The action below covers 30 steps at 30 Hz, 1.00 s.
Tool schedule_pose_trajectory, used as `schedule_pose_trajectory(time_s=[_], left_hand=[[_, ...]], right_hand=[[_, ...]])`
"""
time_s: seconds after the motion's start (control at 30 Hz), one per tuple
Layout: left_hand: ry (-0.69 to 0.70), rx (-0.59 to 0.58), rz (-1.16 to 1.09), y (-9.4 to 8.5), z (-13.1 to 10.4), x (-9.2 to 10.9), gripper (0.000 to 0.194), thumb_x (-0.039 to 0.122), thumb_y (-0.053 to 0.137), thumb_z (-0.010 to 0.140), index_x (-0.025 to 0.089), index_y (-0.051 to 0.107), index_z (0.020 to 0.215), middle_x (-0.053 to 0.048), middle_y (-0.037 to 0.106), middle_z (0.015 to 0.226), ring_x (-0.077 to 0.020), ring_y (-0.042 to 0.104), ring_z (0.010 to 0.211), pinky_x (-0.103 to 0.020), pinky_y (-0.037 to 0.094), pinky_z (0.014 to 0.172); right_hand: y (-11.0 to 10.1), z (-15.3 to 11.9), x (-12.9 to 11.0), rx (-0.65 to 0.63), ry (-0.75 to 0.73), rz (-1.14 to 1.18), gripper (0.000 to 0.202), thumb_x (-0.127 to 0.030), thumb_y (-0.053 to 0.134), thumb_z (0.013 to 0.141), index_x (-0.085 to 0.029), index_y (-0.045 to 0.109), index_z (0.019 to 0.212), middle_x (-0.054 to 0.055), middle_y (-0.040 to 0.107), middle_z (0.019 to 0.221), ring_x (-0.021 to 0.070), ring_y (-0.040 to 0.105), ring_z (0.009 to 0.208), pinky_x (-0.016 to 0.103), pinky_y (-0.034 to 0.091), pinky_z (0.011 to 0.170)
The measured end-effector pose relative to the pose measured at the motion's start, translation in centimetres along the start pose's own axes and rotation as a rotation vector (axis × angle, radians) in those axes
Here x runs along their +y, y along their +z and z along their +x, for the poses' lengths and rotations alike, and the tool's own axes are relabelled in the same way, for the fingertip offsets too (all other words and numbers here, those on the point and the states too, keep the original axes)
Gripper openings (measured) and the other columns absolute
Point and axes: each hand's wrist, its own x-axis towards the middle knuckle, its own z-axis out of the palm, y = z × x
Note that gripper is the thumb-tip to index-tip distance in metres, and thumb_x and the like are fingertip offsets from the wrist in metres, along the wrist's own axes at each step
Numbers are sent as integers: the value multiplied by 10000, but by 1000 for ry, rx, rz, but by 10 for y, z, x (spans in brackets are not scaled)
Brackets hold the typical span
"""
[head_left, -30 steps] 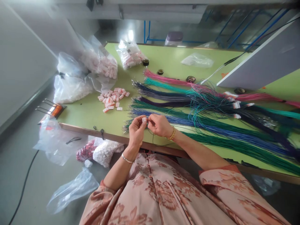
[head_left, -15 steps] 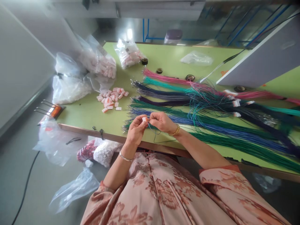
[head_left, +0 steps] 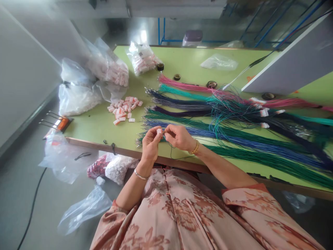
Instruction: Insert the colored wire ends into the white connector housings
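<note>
Between the thumb and fingers of my left hand (head_left: 151, 144) is a small white and orange connector housing (head_left: 159, 131). My right hand (head_left: 180, 137) pinches a thin wire (head_left: 171, 149) right at the housing; its tip is hidden by my fingers. That wire loops down toward the table's front edge. Both hands are close together above the near ends of the blue wire bundle (head_left: 205, 134) and green wire bundle (head_left: 234, 163). Left of them lies a loose pile of white and orange connector housings (head_left: 122, 109).
Pink wires (head_left: 182, 83), teal wires (head_left: 182, 93) and dark wires (head_left: 177, 103) stretch across the green table (head_left: 91, 130). Bags of housings (head_left: 143, 60) stand at the back left. Black tape rolls (head_left: 177, 77) lie behind the wires. A grey panel (head_left: 293, 59) rises at right.
My hands stay nearly in place, with the housing and wire still held together. The housing has tilted slightly and shifted a little to the left.
</note>
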Motion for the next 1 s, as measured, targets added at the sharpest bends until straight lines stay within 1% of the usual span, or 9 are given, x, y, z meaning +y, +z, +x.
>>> schedule_pose_trajectory(time_s=[0.1, 0.17, 0.3, 0.53, 0.67, 0.77, 0.83, 0.93, 1.0], left_hand=[[-34, 1, -11, 0, 2, 3, 343, 367, 854, 642, 197, 725, 910, -3, 664, 793, -90, 580, 730, -232, 460, 750], [-33, 10, -5, 1, 1, 4, 335, 364, 850, 649, 191, 721, 905, 0, 660, 789, -89, 577, 734, -228, 453, 747], [-32, 39, 21, 4, 0, 1, 340, 368, 855, 637, 181, 716, 885, 3, 657, 787, -88, 571, 736, -218, 439, 723], [6, 66, 38, 10, 1, -1, 321, 360, 842, 657, 181, 720, 894, 11, 650, 787, -79, 558, 737, -213, 427, 728], [-59, 57, -14, 10, 4, -2, 342, 345, 856, 630, 173, 712, 888, 11, 643, 769, -75, 553, 705, -209, 424, 688], [-111, 31, -73, 11, 9, 0, 344, 327, 856, 625, 172, 704, 893, 6, 652, 798, -68, 547, 684, -205, 430, 673], [-125, 28, -93, 11, 14, 0, 328, 300, 851, 633, 167, 702, 894, 7, 650, 810, -54, 533, 670, -194, 426, 661], [-161, 38, -103, 7, 22, -3, 308, 253, 837, 646, 160, 695, 904, 11, 638, 805, -45, 527, 660, -189, 416, 639], [-186, 49, -103, 4, 26, -6, 301, 234, 829, 650, 158, 687, 904, 13, 630, 801, -44, 528, 653, -193, 415, 631]], right_hand=[[2, -2, 0, 37, -147, -180, 141, -283, 481, 846, -202, 478, 731, 1, 533, 641, 113, 423, 581, 248, 337, 597], [5, -3, 2, 45, -176, -263, 123, -253, 460, 850, -208, 463, 735, 14, 547, 652, 123, 440, 586, 253, 339, 606], [11, -4, 5, 75, -143, -328, 122, -244, 446, 849, -216, 436, 731, 10, 534, 633, 125, 438, 569, 250, 320, 593], [9, -2, 7, 92, -120, -363, 153, -268, 434, 872, -212, 442, 730, 25, 547, 650, 129, 439, 568, 257, 301, 593], [7, -2, 7, 63, -112, -303, 153, -265, 448, 871, -197, 479, 738, 20, 556, 650, 122, 436, 576, 251, 313, 597], [-7, 4, 8, -11, -67, -169, 200, -314, 473, 886, -184, 527, 745, -16, 532, 607, 101, 399, 537, 234, 315, 567], [-23, 14, 13, -12, -18, -124, 233, -350, 478, 897, -173, 575, 780, -23, 541, 609, 99, 407, 536, 229, 322, 558], [-47, 39, 28, 115, 68, -255, 224, -328, 498, 896, -163, 637, 836, 9, 617, 707, 114, 485, 610, 241, 364, 619], [-56, 57, 43, 110, 147, -432, 166, -292, 563, 855, -168, 674, 853, 37, 663, 810, 131, 534, 683, 254, 375, 660]])
